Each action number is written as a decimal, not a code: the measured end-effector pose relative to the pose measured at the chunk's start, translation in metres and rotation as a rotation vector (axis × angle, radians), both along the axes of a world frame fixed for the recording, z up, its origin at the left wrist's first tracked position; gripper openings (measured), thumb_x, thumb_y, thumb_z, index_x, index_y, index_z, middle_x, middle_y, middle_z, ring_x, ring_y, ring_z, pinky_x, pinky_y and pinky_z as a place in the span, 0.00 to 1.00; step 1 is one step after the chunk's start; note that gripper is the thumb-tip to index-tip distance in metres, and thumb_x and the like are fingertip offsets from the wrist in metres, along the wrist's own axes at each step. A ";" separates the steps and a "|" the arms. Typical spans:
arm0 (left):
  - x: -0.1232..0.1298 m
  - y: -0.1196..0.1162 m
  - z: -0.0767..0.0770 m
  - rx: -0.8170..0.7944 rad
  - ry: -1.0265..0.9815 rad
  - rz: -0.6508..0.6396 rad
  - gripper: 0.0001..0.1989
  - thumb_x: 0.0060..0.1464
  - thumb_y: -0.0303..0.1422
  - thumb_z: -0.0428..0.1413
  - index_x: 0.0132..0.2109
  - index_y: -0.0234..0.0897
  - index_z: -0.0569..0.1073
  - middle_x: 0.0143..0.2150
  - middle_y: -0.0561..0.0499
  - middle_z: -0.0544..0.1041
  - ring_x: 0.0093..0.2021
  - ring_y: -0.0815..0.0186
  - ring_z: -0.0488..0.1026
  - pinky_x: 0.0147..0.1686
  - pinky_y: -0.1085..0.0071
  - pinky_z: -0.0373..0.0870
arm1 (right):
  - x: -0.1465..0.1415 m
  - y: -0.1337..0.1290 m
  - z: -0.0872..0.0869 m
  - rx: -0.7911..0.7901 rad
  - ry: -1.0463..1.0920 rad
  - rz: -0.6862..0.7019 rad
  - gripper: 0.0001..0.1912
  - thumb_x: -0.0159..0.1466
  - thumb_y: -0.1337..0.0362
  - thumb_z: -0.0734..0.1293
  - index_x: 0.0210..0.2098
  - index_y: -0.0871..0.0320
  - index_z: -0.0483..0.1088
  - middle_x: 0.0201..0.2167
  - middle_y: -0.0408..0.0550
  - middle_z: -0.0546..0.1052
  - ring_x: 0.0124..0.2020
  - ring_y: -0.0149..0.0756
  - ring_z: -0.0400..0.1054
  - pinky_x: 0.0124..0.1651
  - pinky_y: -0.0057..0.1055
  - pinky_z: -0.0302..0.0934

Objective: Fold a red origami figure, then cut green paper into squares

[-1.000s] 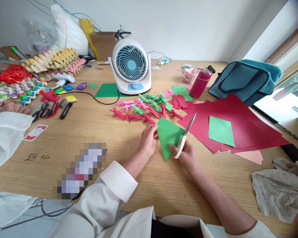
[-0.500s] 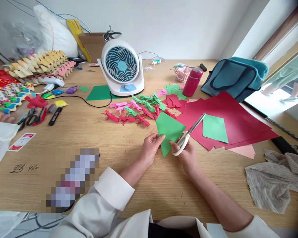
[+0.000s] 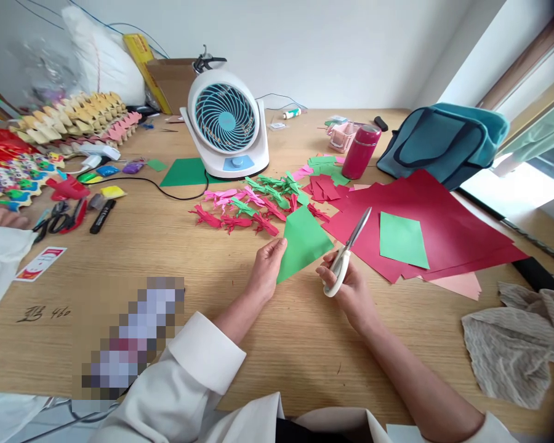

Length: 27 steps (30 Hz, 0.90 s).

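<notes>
Pinched at its left edge by my left hand (image 3: 266,267) is a sheet of green paper (image 3: 305,241), held up above the wooden table. My right hand (image 3: 348,284) grips white-handled scissors (image 3: 344,259) just right of that sheet; their blades point up and away, look closed, and are apart from the paper. A second green piece of paper (image 3: 404,240) lies on large red paper sheets (image 3: 457,227) to the right. Beyond my left hand lie several small red, pink and green cut-paper shapes (image 3: 253,206).
A white fan (image 3: 228,123) stands at the back, with a red flask (image 3: 361,152) and teal bag (image 3: 438,147) to its right. Black scissors (image 3: 58,218) and a marker (image 3: 103,216) lie left, near another person's hand (image 3: 2,216). A crumpled cloth (image 3: 508,344) sits front right.
My left hand has drawn the green sheet left and turned it. My right hand has let go of the sheet's edge and keeps the scissors, now tipped more upright.
</notes>
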<state>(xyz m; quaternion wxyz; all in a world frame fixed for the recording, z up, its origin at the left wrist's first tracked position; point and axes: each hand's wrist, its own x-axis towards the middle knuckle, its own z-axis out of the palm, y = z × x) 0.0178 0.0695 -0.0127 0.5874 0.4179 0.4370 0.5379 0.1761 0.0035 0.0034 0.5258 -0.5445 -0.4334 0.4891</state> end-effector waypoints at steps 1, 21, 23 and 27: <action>-0.004 0.004 0.001 0.021 0.026 0.019 0.20 0.50 0.47 0.62 0.26 0.36 0.69 0.24 0.56 0.65 0.27 0.71 0.61 0.31 0.74 0.61 | 0.002 -0.001 0.001 -0.020 -0.009 0.036 0.20 0.58 0.50 0.71 0.40 0.54 0.64 0.28 0.40 0.68 0.26 0.31 0.59 0.29 0.29 0.55; -0.043 0.018 0.046 0.393 0.273 0.197 0.05 0.56 0.33 0.59 0.40 0.40 0.77 0.25 0.55 0.71 0.23 0.71 0.58 0.26 0.75 0.54 | 0.049 -0.007 0.025 -0.193 -0.322 0.654 0.26 0.66 0.41 0.58 0.35 0.59 0.68 0.22 0.44 0.71 0.22 0.32 0.63 0.26 0.29 0.54; -0.044 0.018 0.047 0.408 0.316 0.184 0.06 0.56 0.32 0.57 0.36 0.39 0.79 0.26 0.54 0.71 0.24 0.71 0.59 0.27 0.74 0.55 | 0.050 -0.006 0.025 -0.213 -0.331 0.676 0.26 0.66 0.40 0.59 0.34 0.59 0.67 0.22 0.45 0.72 0.23 0.32 0.64 0.26 0.29 0.55; -0.043 0.017 0.049 0.382 0.346 0.151 0.08 0.56 0.30 0.56 0.39 0.38 0.80 0.26 0.55 0.71 0.23 0.72 0.58 0.26 0.74 0.54 | 0.050 -0.005 0.020 -0.217 -0.349 0.706 0.26 0.66 0.41 0.58 0.32 0.58 0.66 0.23 0.46 0.72 0.23 0.33 0.64 0.26 0.30 0.56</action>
